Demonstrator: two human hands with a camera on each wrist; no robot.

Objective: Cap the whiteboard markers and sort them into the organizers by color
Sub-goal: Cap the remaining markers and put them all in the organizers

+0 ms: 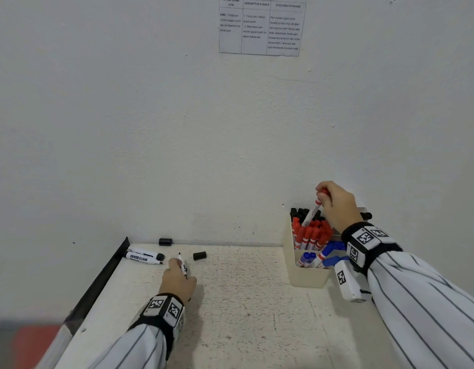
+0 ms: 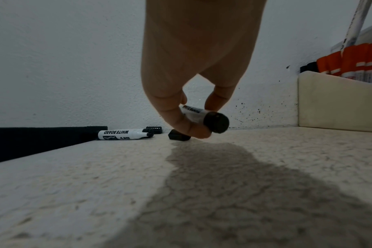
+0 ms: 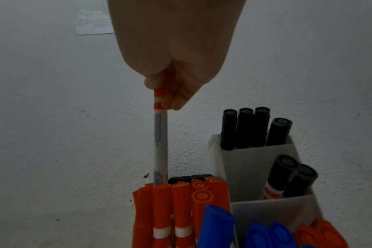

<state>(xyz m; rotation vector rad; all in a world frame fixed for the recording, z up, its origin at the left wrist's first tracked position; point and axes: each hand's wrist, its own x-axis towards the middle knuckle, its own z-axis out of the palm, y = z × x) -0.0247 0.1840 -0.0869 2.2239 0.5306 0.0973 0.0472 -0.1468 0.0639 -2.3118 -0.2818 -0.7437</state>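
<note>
My left hand [image 1: 177, 265] pinches an uncapped black marker [image 1: 182, 265] low over the table, tip pointing away; its black rear end [image 2: 216, 122] faces the left wrist camera. A loose black cap [image 1: 199, 255] lies just beyond it, and another cap [image 1: 165, 241] sits at the wall. Two black markers [image 1: 145, 255] lie at the far left. My right hand [image 1: 323, 194] grips a capped red marker [image 1: 313, 210] by its cap, lower end among the red markers [image 1: 310, 235] in the beige organizer [image 1: 305, 276]. Blue markers [image 1: 327, 255] fill its front section.
A second grey organizer [image 3: 255, 159] with capped black markers [image 3: 255, 127] stands right of the first, mostly behind my right hand in the head view. A black strip [image 1: 105, 272] runs along the table's left edge. The wall, with a paper sheet [image 1: 261, 26], closes the back.
</note>
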